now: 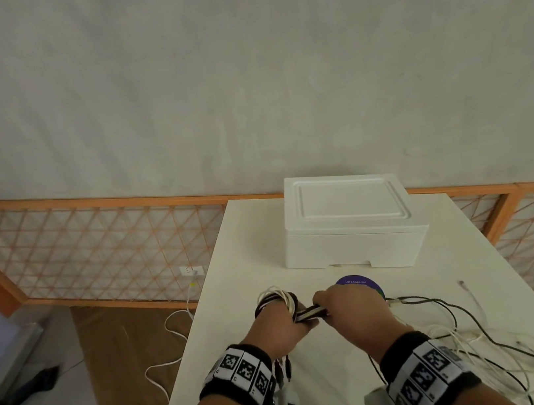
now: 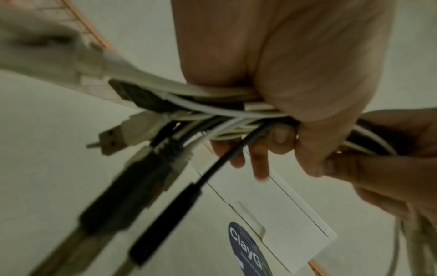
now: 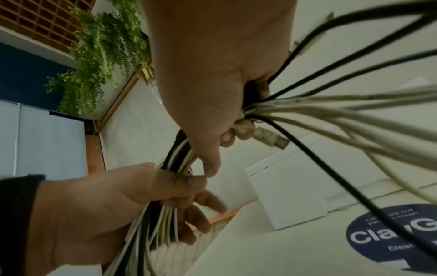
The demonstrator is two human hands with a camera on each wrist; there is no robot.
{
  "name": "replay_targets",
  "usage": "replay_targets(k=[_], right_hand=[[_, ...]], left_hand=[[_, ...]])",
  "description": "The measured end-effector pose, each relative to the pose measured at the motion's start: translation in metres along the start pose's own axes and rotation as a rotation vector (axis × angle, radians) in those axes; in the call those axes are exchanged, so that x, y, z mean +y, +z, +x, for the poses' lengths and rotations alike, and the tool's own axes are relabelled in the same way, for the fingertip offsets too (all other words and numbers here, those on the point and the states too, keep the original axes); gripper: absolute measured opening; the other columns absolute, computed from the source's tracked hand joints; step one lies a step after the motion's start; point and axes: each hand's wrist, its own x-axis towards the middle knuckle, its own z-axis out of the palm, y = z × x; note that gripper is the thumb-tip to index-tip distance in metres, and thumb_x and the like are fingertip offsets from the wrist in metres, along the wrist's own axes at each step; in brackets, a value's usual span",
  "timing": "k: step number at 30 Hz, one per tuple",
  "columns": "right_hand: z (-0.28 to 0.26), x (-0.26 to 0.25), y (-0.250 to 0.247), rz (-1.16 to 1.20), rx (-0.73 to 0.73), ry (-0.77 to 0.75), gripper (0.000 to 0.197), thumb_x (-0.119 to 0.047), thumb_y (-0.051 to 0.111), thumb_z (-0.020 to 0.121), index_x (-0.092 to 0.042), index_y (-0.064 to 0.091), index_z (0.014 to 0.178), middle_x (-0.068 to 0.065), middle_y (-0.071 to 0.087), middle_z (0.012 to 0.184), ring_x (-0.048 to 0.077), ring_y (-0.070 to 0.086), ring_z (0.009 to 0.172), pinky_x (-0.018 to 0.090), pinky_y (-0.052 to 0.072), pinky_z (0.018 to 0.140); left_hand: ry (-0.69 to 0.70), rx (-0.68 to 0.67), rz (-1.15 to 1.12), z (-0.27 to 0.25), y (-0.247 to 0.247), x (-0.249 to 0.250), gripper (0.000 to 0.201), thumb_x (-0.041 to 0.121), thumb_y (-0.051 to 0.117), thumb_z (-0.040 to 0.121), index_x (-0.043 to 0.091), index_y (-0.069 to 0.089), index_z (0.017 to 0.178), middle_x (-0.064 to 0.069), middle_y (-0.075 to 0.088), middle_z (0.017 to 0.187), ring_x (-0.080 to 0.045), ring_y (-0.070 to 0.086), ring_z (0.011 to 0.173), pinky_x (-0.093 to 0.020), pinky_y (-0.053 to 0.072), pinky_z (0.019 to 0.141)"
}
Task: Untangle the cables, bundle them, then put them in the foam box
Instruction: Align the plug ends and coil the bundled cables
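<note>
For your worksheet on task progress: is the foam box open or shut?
Shut: the foam box has its lid seated flush on top.

two hands on the cables, left hand (image 1: 279,330) and right hand (image 1: 350,307), one closed white foam box (image 1: 348,224), one round dark sticker (image 1: 361,283), one white table (image 1: 240,310), black and white cables (image 1: 305,314) too tangled to count

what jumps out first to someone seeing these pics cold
Two hands meet at the table's middle: the left hand grips a coiled bundle of cables, while the right hand holds the strands trailing off to the right. Behind them stands the white foam box, lid on.
</note>
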Motion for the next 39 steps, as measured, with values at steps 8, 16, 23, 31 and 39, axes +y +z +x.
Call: replay_targets(k=[8, 16, 23, 31, 39], right_hand=[[-0.009, 0.01, 0.01, 0.108, 0.23, 0.124, 0.057, -0.03, 0.079, 0.064, -0.027, 0.059, 0.118, -0.007, 0.069, 0.088, 0.017, 0.067, 0.076, 0.033, 0.051, 0.065], [-0.003, 0.019, -0.006, 0.076, 0.313, -0.029, 0.049, -0.003, 0.08, 0.039, -0.028, 0.071, 0.08, -0.009, 0.061, 0.06, 0.016, 0.059, 0.05, 0.026, 0.043, 0.044], [-0.018, 0.011, 0.008, -0.054, 0.34, -0.005, 0.104, -0.018, 0.079, 0.044, -0.034, 0.039, 0.138, 0.002, 0.05, 0.138, 0.027, 0.048, 0.127, 0.062, 0.033, 0.103], [-0.016, -0.011, 0.046, -0.174, 0.477, -0.201, 0.079, -0.01, 0.057, 0.063, -0.032, 0.04, 0.137, 0.002, 0.044, 0.144, 0.032, 0.028, 0.136, 0.062, 0.008, 0.106], [0.011, 0.017, 0.02, -0.152, 0.708, -0.238, 0.014, -0.014, 0.049, 0.078, -0.026, 0.052, 0.084, -0.009, 0.056, 0.075, 0.019, 0.06, 0.084, 0.061, 0.021, 0.108]], left_hand=[[-0.115, 0.079, -0.295, -0.007, -0.012, 0.002, 0.029, 0.036, 0.064, 0.085, 0.007, 0.067, 0.085, 0.002, 0.073, 0.071, -0.013, 0.054, 0.049, -0.027, 0.052, 0.054], [-0.127, -0.229, -0.632, -0.021, 0.002, 0.014, 0.037, 0.028, 0.067, 0.085, 0.014, 0.036, 0.072, 0.003, 0.041, 0.043, -0.013, 0.035, 0.038, -0.024, 0.035, 0.048], [-0.283, 0.036, -0.744, -0.017, 0.003, 0.004, 0.028, 0.013, 0.065, 0.085, 0.01, 0.037, 0.087, -0.003, 0.041, 0.052, -0.013, 0.033, 0.039, -0.023, 0.03, 0.042], [-0.17, -0.003, -0.647, -0.017, 0.001, 0.024, 0.009, 0.016, 0.043, 0.086, 0.01, 0.048, 0.082, -0.002, 0.044, 0.052, -0.014, 0.038, 0.04, -0.024, 0.031, 0.042], [-0.11, -0.261, -0.897, -0.026, 0.002, 0.028, 0.029, 0.012, 0.059, 0.074, 0.02, 0.031, 0.069, 0.0, 0.025, 0.053, -0.012, 0.023, 0.043, -0.023, 0.024, 0.044]])
